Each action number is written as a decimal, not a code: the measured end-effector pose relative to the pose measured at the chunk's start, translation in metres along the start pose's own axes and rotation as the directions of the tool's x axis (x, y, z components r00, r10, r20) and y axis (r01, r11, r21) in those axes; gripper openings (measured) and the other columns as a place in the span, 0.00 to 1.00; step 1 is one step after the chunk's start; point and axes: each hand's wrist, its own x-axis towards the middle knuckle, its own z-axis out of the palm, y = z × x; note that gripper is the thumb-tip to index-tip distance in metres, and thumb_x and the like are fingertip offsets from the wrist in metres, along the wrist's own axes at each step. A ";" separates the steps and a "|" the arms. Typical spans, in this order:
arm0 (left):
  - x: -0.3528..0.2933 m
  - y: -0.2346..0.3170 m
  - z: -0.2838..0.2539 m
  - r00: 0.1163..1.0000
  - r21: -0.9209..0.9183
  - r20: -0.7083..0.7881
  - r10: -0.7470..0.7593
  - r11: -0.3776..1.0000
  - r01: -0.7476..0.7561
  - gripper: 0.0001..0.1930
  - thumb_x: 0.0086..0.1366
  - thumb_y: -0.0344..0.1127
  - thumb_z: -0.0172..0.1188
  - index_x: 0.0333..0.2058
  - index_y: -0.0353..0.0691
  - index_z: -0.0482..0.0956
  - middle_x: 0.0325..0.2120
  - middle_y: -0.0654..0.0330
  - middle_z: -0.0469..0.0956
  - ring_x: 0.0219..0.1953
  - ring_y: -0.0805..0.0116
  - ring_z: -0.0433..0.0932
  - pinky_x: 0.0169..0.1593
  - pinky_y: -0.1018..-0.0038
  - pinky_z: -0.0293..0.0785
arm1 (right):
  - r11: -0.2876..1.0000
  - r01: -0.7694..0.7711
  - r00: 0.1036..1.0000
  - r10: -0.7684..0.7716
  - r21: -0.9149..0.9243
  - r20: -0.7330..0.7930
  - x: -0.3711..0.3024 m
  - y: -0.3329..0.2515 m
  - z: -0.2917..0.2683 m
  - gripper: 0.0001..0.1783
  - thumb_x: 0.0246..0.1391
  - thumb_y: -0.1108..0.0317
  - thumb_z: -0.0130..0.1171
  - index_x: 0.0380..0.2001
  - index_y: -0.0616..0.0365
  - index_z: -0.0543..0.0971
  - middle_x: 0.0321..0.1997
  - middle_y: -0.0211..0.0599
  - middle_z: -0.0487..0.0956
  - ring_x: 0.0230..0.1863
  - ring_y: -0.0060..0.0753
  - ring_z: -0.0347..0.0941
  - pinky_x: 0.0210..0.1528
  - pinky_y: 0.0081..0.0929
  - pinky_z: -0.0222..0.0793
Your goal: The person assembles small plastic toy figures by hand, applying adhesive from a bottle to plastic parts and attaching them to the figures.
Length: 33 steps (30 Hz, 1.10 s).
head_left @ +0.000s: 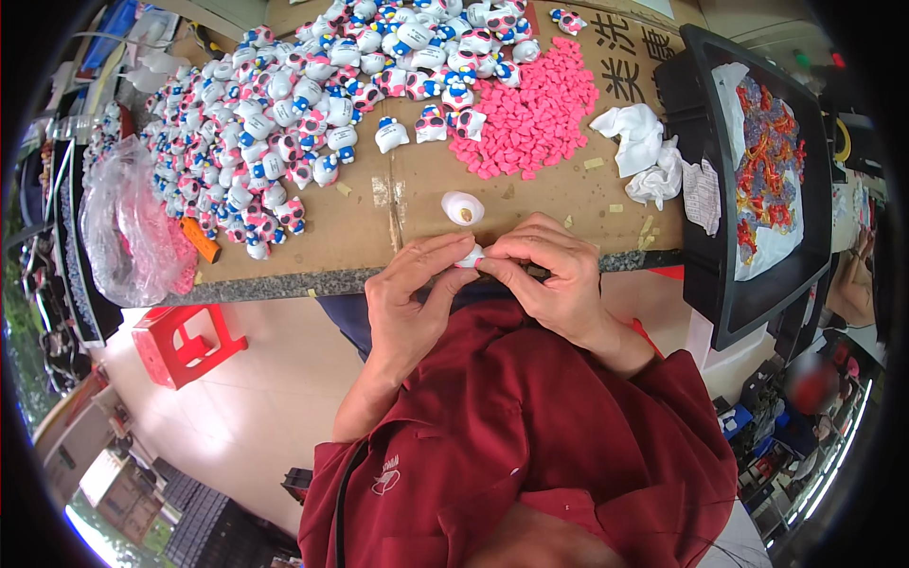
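Observation:
My left hand (417, 282) and my right hand (552, 275) meet at the table's near edge. Between their fingertips they pinch a small white figurine (468, 257) with a touch of pink; the fingers hide most of it. Just beyond stands a small white bottle (463, 208) with a brownish tip, touched by neither hand. Farther off lies a heap of bright pink plastic pieces (530, 114). Left of it spreads a large pile of white, blue and pink figurines (275, 123). Several figurines, one of them white and blue (390, 134), lie apart at the pile's near side.
Crumpled white tissues (632, 137) lie right of the pink pieces. A black tray (705, 189) with red and purplish translucent pieces stands at the right edge. On the left are a clear plastic bag (123, 227) and an orange-handled tool (201, 241). A red stool (180, 346) is below.

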 end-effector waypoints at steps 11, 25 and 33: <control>0.066 0.006 -0.022 0.879 0.838 -0.124 0.460 0.523 -0.156 0.18 0.49 0.26 0.66 0.43 0.42 0.80 0.43 0.62 0.78 0.46 0.62 0.71 0.52 0.67 0.63 | 0.971 0.095 0.987 -0.121 -0.221 -0.104 0.028 0.008 0.018 0.21 0.37 0.69 0.71 0.38 0.61 0.77 0.36 0.39 0.77 0.36 0.41 0.71 0.37 0.32 0.68; 0.033 0.007 -0.020 0.995 -0.329 0.022 -0.101 0.939 0.102 0.17 0.64 0.24 0.54 0.51 0.32 0.72 0.41 0.57 0.71 0.41 0.71 0.75 0.45 0.78 0.73 | 0.968 -0.083 0.993 0.101 0.236 -0.064 0.010 -0.004 -0.020 0.22 0.44 0.72 0.68 0.45 0.65 0.75 0.39 0.41 0.78 0.34 0.31 0.75 0.37 0.23 0.70; 0.026 -0.008 -0.009 0.995 -0.357 -0.006 -0.099 0.930 0.090 0.15 0.65 0.29 0.54 0.49 0.29 0.70 0.38 0.54 0.79 0.43 0.68 0.77 0.49 0.75 0.71 | 0.993 0.112 0.992 -0.114 -0.045 -0.050 0.013 -0.005 -0.029 0.22 0.33 0.72 0.74 0.36 0.65 0.81 0.26 0.35 0.79 0.23 0.26 0.67 0.25 0.22 0.61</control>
